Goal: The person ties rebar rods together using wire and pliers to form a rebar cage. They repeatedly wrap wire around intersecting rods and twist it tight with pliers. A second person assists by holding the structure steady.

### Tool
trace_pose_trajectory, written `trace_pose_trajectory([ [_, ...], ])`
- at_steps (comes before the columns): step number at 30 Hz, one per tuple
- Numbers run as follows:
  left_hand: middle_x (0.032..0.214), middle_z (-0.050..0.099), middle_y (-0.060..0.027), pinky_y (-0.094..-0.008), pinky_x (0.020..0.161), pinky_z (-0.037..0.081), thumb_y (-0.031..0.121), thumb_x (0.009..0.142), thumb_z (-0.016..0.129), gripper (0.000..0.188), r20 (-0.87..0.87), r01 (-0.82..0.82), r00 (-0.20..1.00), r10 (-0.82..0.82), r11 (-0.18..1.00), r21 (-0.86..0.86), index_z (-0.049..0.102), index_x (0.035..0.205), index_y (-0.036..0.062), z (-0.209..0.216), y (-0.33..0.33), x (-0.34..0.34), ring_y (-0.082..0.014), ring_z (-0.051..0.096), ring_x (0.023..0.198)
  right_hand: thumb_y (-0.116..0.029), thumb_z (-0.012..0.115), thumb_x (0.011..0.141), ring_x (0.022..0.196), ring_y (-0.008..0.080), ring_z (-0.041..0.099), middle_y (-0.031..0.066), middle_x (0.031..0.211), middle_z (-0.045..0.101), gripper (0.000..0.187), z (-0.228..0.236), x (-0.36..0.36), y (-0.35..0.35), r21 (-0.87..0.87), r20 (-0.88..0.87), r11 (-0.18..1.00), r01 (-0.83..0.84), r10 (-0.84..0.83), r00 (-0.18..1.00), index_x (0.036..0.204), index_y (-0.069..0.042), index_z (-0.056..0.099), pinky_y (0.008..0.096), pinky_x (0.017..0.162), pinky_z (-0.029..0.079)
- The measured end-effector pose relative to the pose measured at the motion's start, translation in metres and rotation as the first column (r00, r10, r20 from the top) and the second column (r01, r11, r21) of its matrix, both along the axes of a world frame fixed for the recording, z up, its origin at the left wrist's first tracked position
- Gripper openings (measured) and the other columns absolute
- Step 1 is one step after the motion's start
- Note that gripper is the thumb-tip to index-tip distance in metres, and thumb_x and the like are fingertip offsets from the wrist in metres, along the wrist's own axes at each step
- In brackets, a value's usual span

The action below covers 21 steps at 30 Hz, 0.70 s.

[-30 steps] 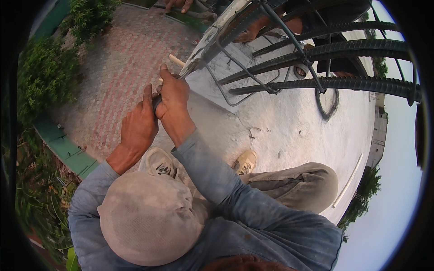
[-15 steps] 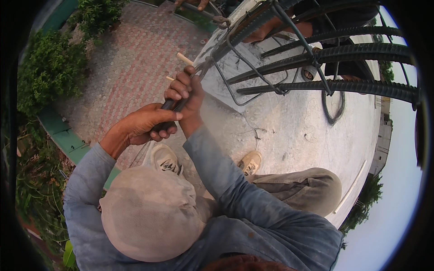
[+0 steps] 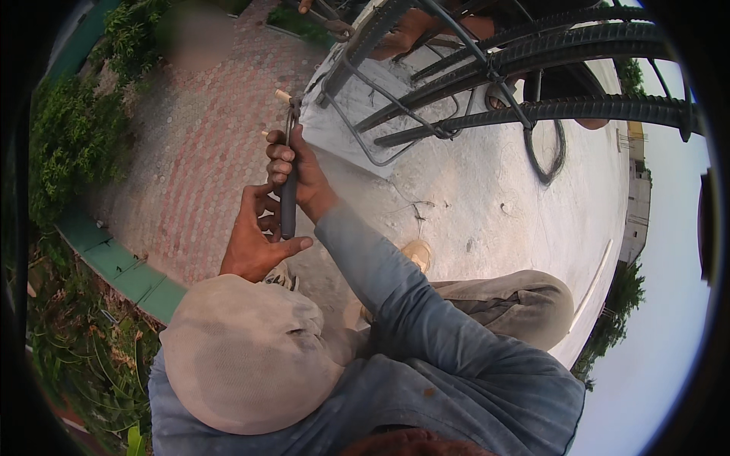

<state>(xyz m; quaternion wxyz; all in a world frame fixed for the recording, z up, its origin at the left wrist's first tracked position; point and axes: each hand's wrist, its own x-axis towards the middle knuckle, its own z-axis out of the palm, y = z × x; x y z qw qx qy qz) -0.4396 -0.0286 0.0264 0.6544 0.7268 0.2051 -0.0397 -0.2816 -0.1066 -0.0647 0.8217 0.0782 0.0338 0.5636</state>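
My right hand [image 3: 300,171] is closed around dark-handled pliers [image 3: 288,205], which stand nearly upright in the picture with the metal head at the top. A pale stick-like end [image 3: 283,96] shows beside that head, and another pale tip [image 3: 265,134] pokes out by my right fingers; I cannot tell whether they are one piece. Around the lower handle end, my left hand [image 3: 251,239] is open, thumb and fingers spread. Whether its fingertips touch the handle is unclear. Ribbed steel bars [image 3: 456,114] tied with thinner stirrups [image 3: 372,156] rise right of my hands.
Pale concrete [image 3: 487,220] lies under my shoe [image 3: 417,254], with loose thin wire [image 3: 417,205] on it. Beyond its left edge, patterned paving [image 3: 198,152] lies below. A loop of dark bar [image 3: 559,163] hangs at right. Another person's arm [image 3: 403,34] is behind the bars.
My left hand has let go of the pliers' handles and spread its fingers. The pliers have turned more upright in my right hand. The whole view has shifted slightly.
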Motion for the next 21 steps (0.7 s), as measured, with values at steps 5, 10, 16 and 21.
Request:
trace_pose_trajectory([
  [5, 0.118, 0.066, -0.0197, -0.0426, 0.099, 0.053, 0.033, 0.076, 0.093, 0.074, -0.125, 0.269, 0.944, -0.304, 0.933, -0.237, 0.058, 0.132, -0.0014, -0.011, 0.028, 0.001, -0.0294, 0.063, 0.116, -0.037, 0.072, 0.101, 0.063, 0.0185, 0.070, 0.0033, 0.073, 0.066, 0.040, 0.028, 0.024, -0.043, -0.587, 0.345, 0.757, -0.288, 0.555, 0.757, 0.113, 0.001, 0.066, 0.0363, 0.057, 0.061],
  [10, 0.111, 0.073, -0.0149, -0.0424, 0.096, 0.055, 0.027, 0.087, 0.083, 0.044, -0.019, 0.265, 0.964, -0.265, 0.964, -0.029, 0.071, 0.118, -0.0019, -0.021, 0.046, 0.043, -0.0269, 0.069, 0.108, -0.033, 0.075, 0.100, 0.062, 0.0180, 0.069, 0.0035, 0.072, 0.067, 0.030, 0.094, 0.055, -0.106, -0.861, 0.198, 0.302, -0.409, 0.940, 0.278, 0.101, -0.003, 0.068, 0.0357, 0.059, 0.060],
  [16, 0.126, 0.069, -0.0140, -0.0404, 0.099, 0.053, 0.012, 0.093, 0.077, 0.039, 0.480, 0.268, 0.794, -0.373, 0.924, 0.274, 0.065, 0.129, 0.0008, -0.006, 0.001, 0.114, -0.0280, 0.066, 0.116, -0.034, 0.072, 0.100, 0.066, 0.0210, 0.070, 0.0064, 0.074, 0.066, 0.034, 0.176, 0.095, -0.251, -0.956, -0.098, -0.136, -0.262, 0.983, -0.153, 0.103, -0.001, 0.067, 0.0385, 0.064, 0.061],
  [21, 0.142, 0.060, -0.0219, -0.0461, 0.107, 0.050, 0.016, 0.097, 0.075, 0.064, 0.613, 0.170, 0.661, -0.433, 0.882, 0.441, 0.047, 0.152, 0.0012, -0.005, -0.053, 0.146, -0.0386, 0.059, 0.131, -0.029, 0.076, 0.096, 0.063, 0.0207, 0.070, 0.0084, 0.074, 0.068, 0.031, 0.195, 0.102, -0.379, -0.958, -0.273, -0.275, 0.078, 0.961, 0.032, 0.096, 0.001, 0.067, 0.0366, 0.059, 0.059],
])
